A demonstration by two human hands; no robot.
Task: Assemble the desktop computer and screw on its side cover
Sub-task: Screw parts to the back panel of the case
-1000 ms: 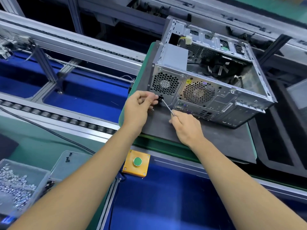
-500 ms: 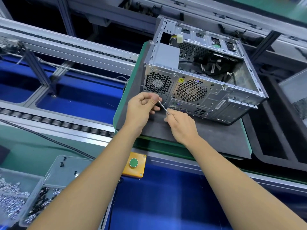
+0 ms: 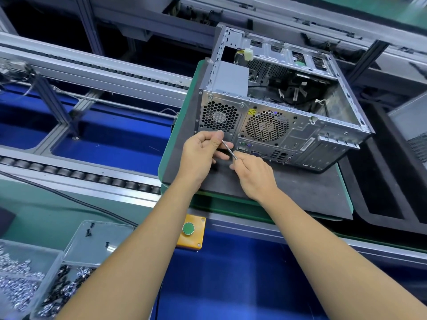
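A grey desktop case (image 3: 272,125) lies on its side on a dark mat (image 3: 300,192), its open side up, cables and power supply visible inside. Its rear panel with two fan grilles faces me. My right hand (image 3: 254,174) grips a screwdriver whose thin metal shaft (image 3: 228,150) slants up-left toward the panel's lower left corner. My left hand (image 3: 203,151) pinches the shaft's tip there, fingers curled; the tip and any screw are hidden behind them.
The mat rests on a green pallet (image 3: 231,204) on a roller conveyor (image 3: 80,174). Clear bins of silver screws (image 3: 16,285) and black screws (image 3: 60,289) sit at lower left. A yellow box with a green button (image 3: 190,230) is in front. A grey panel (image 3: 413,125) lies at right.
My head has moved closer and the view has shifted. My left hand has closed over the screwdriver tip, hiding the black piece it held, and both hands have risen toward the rear panel's lower left corner.
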